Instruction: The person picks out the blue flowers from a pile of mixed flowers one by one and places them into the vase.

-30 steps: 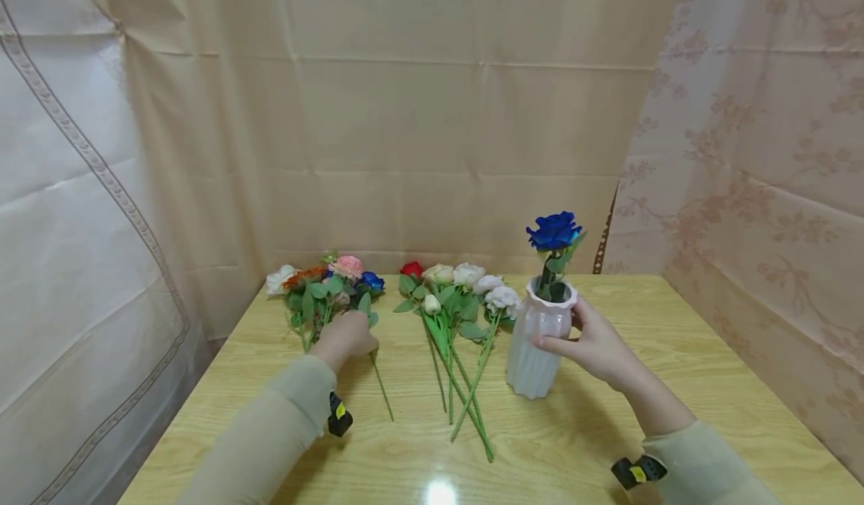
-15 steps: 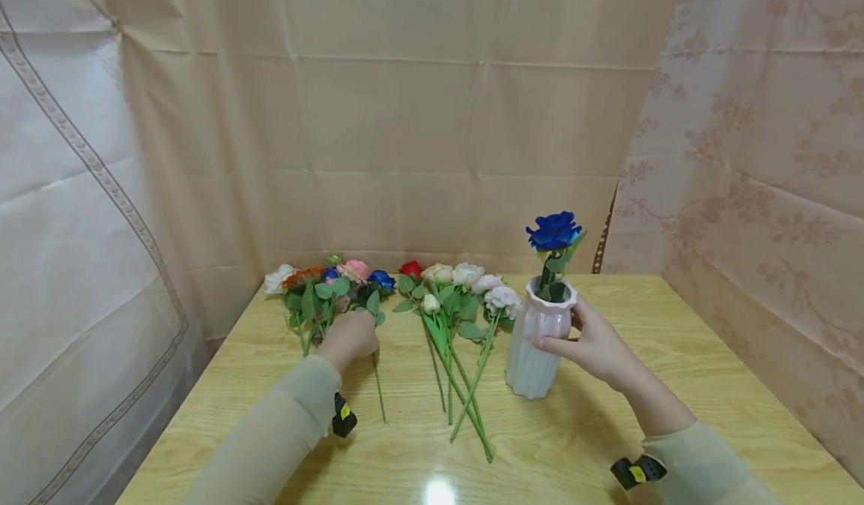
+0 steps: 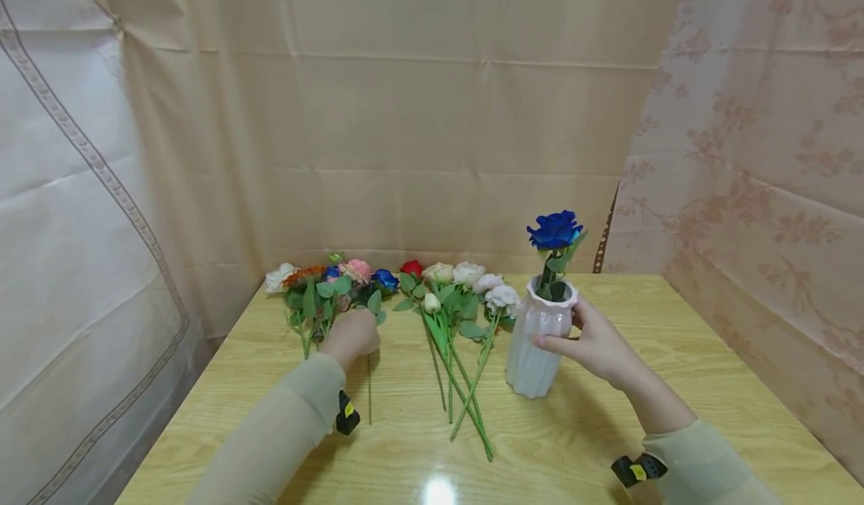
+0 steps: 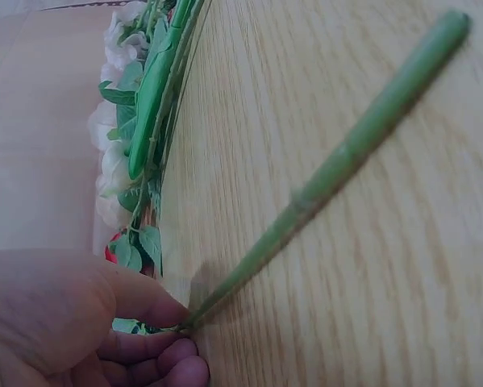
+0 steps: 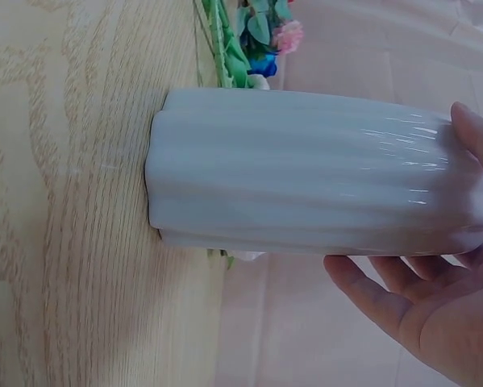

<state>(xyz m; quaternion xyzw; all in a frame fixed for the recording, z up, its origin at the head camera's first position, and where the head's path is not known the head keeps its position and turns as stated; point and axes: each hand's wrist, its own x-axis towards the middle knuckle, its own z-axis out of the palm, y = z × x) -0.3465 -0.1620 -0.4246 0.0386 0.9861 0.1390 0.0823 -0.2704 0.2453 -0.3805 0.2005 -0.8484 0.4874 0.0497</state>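
My left hand (image 3: 351, 336) pinches the thin green stem (image 4: 338, 169) of a flower between thumb and fingers. The stem's cut end points toward the near side of the table. It appears to belong to the blue rose (image 3: 385, 280) at the right of the left flower bunch, though the hand hides the join. My right hand (image 3: 594, 344) grips the upper part of a white fluted vase (image 5: 297, 173), thumb on the near side and fingers behind. The vase stands upright on the table, with another blue rose (image 3: 555, 230) in its mouth.
Beside the held stem lies the left bunch, with a pink flower (image 3: 355, 269), an orange flower (image 3: 305, 275) and a white flower (image 3: 280, 278). A second bunch, with a red rose (image 3: 411, 268) and white flowers (image 3: 502, 299), lies between the hands. A beige curtain (image 3: 432, 152) hangs behind the table.
My left hand has shifted slightly right. The pinched stem has turned, its near end swinging left, while the blue rose head moved right. The right hand and vase stay put.
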